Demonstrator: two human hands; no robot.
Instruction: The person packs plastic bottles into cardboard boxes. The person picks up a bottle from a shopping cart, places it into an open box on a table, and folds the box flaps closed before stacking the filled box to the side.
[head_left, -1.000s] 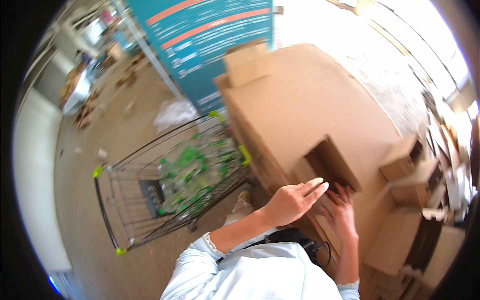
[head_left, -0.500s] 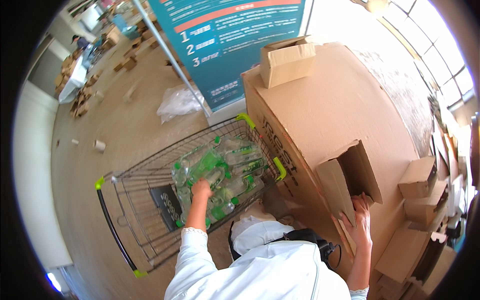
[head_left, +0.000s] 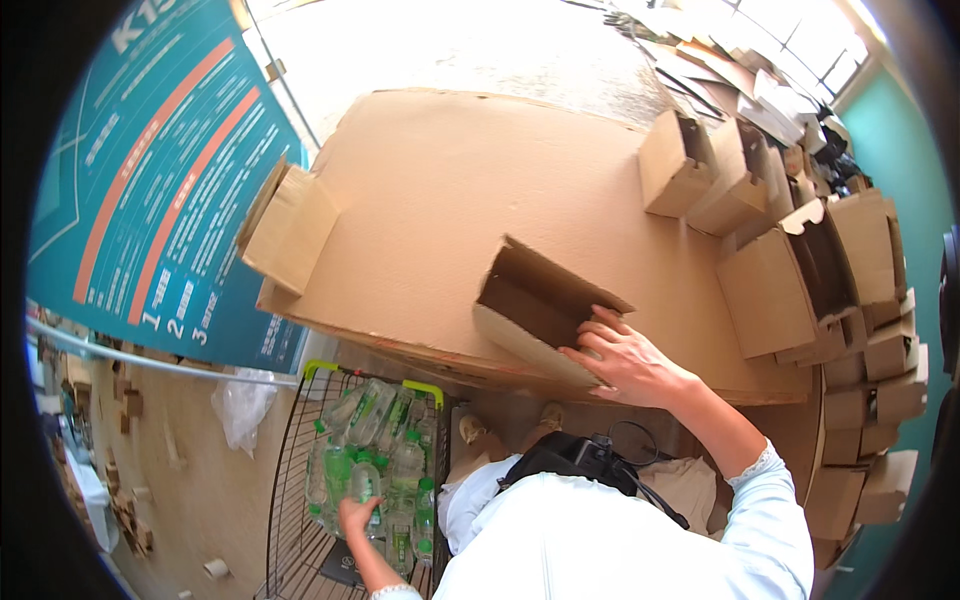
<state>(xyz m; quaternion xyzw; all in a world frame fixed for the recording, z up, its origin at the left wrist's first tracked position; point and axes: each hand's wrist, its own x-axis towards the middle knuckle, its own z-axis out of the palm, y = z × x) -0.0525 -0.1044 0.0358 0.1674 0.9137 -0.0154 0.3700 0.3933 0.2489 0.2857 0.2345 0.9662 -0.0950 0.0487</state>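
My left hand (head_left: 357, 517) is in the shopping cart (head_left: 432, 388), its fingers closed round a clear plastic bottle (head_left: 365, 482). Around that bottle lie several more clear bottles (head_left: 407, 458) with green caps and labels, some tipped at angles. Over on the right, my right hand (head_left: 628, 357) grips the near wall and end of an open cardboard box (head_left: 520, 335). Its fingers reach over the rim and the thumb stays outside. The box rests on the near edge of a large cardboard-covered surface (head_left: 430, 190), its opening facing up; the part I see inside is bare brown.
Another small box (head_left: 292, 228) stands on the surface's left end, beside a teal banner (head_left: 170, 190). Several open boxes (head_left: 770, 290) crowd the right end. A clear plastic bag (head_left: 243, 405) lies on the floor left of the cart.
My view has turned right, so the cart now appears lower and the surface more central. The left hand stays among the bottles. The right hand remains on the box, its fingers now over the rim.
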